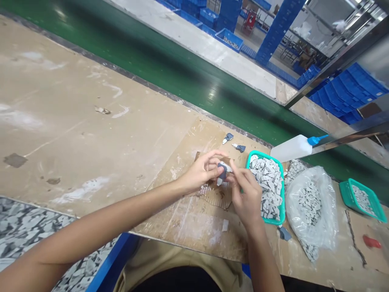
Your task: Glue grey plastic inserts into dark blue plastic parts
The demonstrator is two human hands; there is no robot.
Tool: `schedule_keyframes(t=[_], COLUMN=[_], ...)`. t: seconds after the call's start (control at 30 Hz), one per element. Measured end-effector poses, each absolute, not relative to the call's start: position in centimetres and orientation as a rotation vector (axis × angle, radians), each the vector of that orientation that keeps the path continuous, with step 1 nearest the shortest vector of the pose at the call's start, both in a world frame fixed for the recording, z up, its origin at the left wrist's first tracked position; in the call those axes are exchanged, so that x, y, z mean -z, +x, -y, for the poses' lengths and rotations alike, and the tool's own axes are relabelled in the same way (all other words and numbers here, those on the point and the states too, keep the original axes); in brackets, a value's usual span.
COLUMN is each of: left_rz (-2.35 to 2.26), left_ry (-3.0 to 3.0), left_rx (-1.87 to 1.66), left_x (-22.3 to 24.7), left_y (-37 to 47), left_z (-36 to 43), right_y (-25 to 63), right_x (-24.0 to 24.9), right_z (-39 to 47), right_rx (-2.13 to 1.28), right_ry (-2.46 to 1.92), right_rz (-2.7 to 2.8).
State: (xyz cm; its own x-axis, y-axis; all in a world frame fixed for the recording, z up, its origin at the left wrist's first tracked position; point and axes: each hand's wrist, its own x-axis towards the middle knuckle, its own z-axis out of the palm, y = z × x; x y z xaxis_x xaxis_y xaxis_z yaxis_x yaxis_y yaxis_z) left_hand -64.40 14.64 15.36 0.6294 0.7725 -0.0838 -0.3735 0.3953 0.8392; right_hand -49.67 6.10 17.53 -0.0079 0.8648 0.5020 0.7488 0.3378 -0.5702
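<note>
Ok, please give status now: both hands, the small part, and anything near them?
Left hand and right hand both pinch one small grey part. Green basket of grey pieces just beside right hand. Nothing between the hands.

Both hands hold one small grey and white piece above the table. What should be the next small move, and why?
Probably set the small piece beside the two similar pieces lying behind the hands. The left hand and right hand both pinch it together, the green basket of loose grey parts stands just to the right, and the glue bottle lies untouched.
</note>
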Motion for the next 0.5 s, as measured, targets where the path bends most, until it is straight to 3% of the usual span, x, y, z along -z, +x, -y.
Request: schedule_keyframes(t=[0.17, 0.5], left_rz=[-0.444, -0.56], left_ry=[0.549, 0.401], left_rx=[-0.68, -0.733], left_x=[-15.5, -15.4], left_y=[-64.7, -65.7], left_z=[-15.1, -16.3], right_y=[-48.4, -46.1], right_x=[-17.8, -19.9], right_z=[-5.4, -5.9], right_rx=[0.021, -0.075], right_ry=[-1.511, -1.464], right_rz=[1.494, 0.783])
